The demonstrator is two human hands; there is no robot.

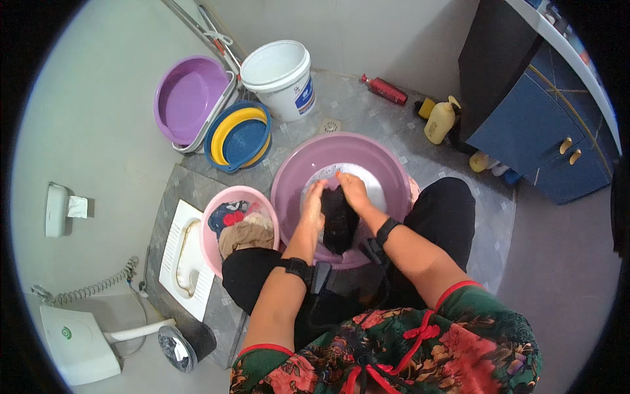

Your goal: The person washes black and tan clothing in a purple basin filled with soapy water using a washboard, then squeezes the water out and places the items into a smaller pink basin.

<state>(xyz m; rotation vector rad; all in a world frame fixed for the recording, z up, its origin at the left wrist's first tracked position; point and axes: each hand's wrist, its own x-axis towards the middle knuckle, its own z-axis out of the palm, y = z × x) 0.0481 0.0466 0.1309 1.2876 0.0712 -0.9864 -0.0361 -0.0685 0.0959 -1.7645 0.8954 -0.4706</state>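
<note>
Between my two hands is a bunched, wet-looking black cloth [340, 226], held over a large mauve basin [387, 157]. My left hand [314, 203] presses on the cloth's left side, and my right hand [355, 192] grips it from the right. Both sets of fingers are closed against the fabric near its far end, and the fingertips are partly hidden. Whitish, sudsy water [374, 185] lies in the basin below them. Left of it, a smaller pink basin [209, 244] contains clothes, among them a tan garment [246, 235] and a blue-and-red piece.
Beyond the basin stand a white bucket [279, 88], a blue-and-yellow folding basin [248, 134] and a purple basin [190, 98]. A red bottle [387, 90] and a cream pump bottle [440, 123] are near the blue cabinet [535, 141]. At left is a squat toilet [187, 256].
</note>
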